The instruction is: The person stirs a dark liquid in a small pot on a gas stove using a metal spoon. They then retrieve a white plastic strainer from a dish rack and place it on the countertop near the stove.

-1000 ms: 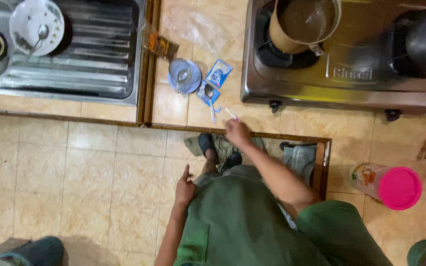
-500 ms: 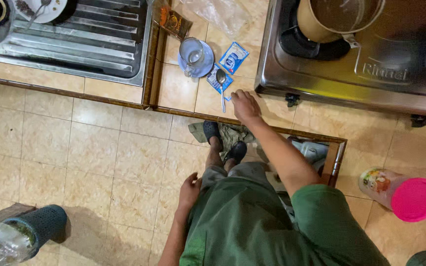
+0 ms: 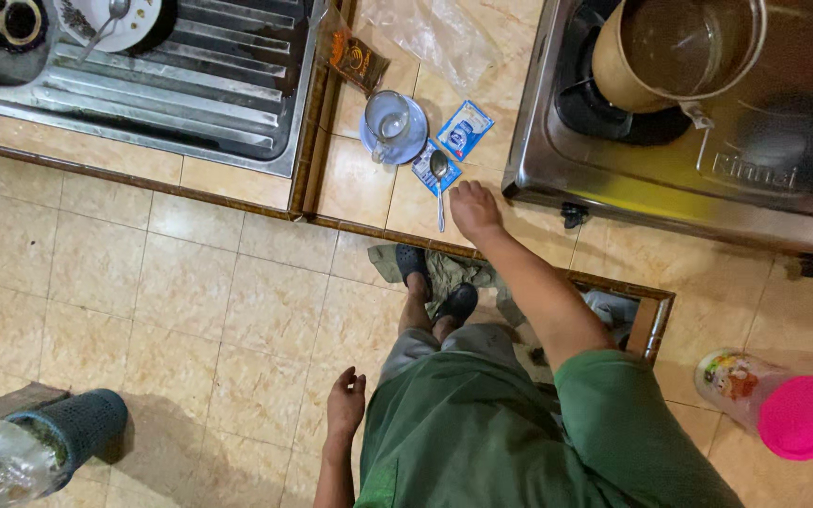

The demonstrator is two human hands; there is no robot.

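Step in hand: the right hand (image 3: 474, 207) rests at the front edge of the table (image 3: 355, 183), just beside the spoon (image 3: 439, 183); by my reading, a reach for the spoon, with no grasp made yet.
Next move calls for: as a judgement, a short shift of the fingers to the left onto the thin spoon handle, with a light pinch so that the packet under the bowl is not dragged along.
Right hand, pose: arm stretched forward from the lower right of the frame up to the centre, palm down, fingers loosely curled and empty, holding nothing.
Left hand (image 3: 344, 403), pose: hangs at the side in the lower centre, over the floor (image 3: 143, 301), fingers relaxed and apart, holding nothing.
Spoon, place: upper centre of the frame, handle pointing toward the table edge, bowl lying on a blue packet (image 3: 428, 171).
Second blue packet (image 3: 464, 130): just above the spoon, flat on the tile.
Glass cup (image 3: 388, 120): on a blue saucer (image 3: 371, 141), left of the packets.
Brown sachet (image 3: 355, 58): above the cup, near the sink.
Clear plastic bag (image 3: 435, 33): top centre.
Sink (image 3: 143, 85): upper left, with a plate and spoon inside.
Stove (image 3: 708, 160): upper right, bearing a pot (image 3: 679, 52) of water.
Pink-lidded jar (image 3: 783, 404): lower right.
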